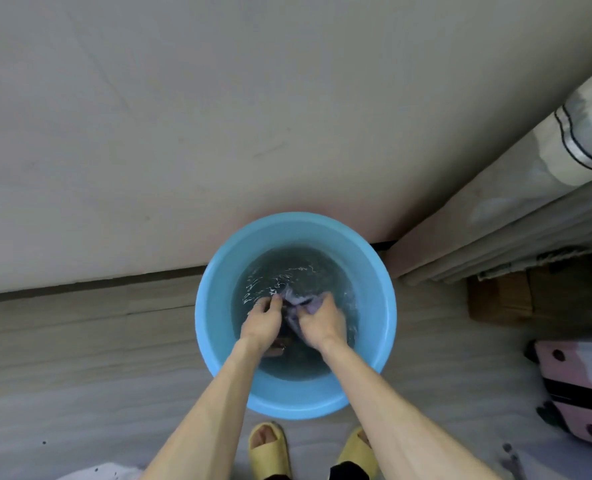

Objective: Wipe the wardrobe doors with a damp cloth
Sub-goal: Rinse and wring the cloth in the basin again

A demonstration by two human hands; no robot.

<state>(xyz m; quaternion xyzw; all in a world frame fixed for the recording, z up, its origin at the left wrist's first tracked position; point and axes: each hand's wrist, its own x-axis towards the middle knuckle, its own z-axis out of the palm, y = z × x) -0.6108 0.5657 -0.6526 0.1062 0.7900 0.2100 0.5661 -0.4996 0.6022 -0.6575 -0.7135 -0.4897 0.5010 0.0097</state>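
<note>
- Left hand and right hand: both grip cloth, fingers curled.
- Cloth sits in water, blue basin.
- Basin on floor, touching wardrobe door.

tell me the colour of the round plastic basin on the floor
Light blue; the round plastic basin shows best in the head view.

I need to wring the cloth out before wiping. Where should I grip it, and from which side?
Take the bunched middle of the cloth, from above, one grip on each side, as the left hand and right hand have it now. It lies crumpled in the basin water, its edges hidden.
</note>
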